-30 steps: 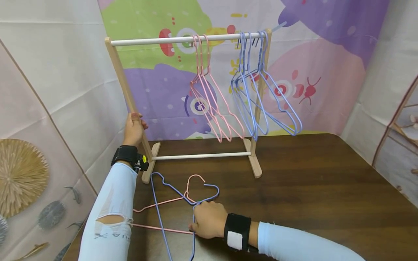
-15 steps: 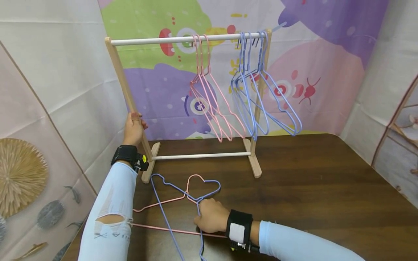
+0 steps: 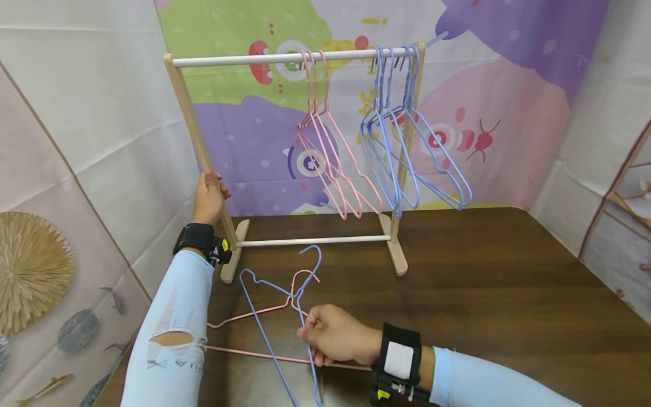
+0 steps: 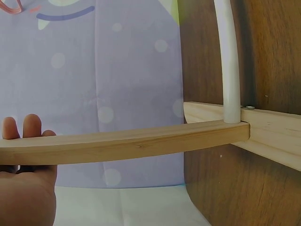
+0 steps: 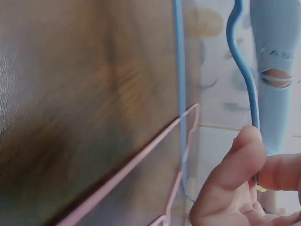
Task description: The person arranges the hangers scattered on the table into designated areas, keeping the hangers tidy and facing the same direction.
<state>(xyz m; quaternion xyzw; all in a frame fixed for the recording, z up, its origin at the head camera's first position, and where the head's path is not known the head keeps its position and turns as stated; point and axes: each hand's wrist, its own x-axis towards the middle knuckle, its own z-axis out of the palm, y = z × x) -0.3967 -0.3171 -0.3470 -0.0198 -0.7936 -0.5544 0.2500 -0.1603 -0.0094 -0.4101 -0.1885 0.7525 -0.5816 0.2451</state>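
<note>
My left hand (image 3: 207,200) grips the left wooden post (image 4: 141,141) of a small clothes rack; fingertips show past the post in the left wrist view. My right hand (image 3: 338,336) pinches one arm of a blue clothes hanger (image 3: 264,332) between thumb and fingers. The blue hanger is tilted, its hook up near the rack's lower bar, its near end cut off by the bottom of the head view. Beneath it a pink hanger (image 3: 249,354) lies on the table, partly covered by my left sleeve and right hand.
From the rack's white top rail (image 3: 229,60) hang several pink hangers (image 3: 333,164) near the middle and several blue hangers (image 3: 407,152) at the right end. A white lower bar (image 3: 310,241) joins the feet on the brown table (image 3: 483,294). A printed curtain hangs behind.
My right hand has lifted and turned the blue hanger, so its hook has swung up toward the rack. The left hand stays on the post, and the pink hanger lies where it was.
</note>
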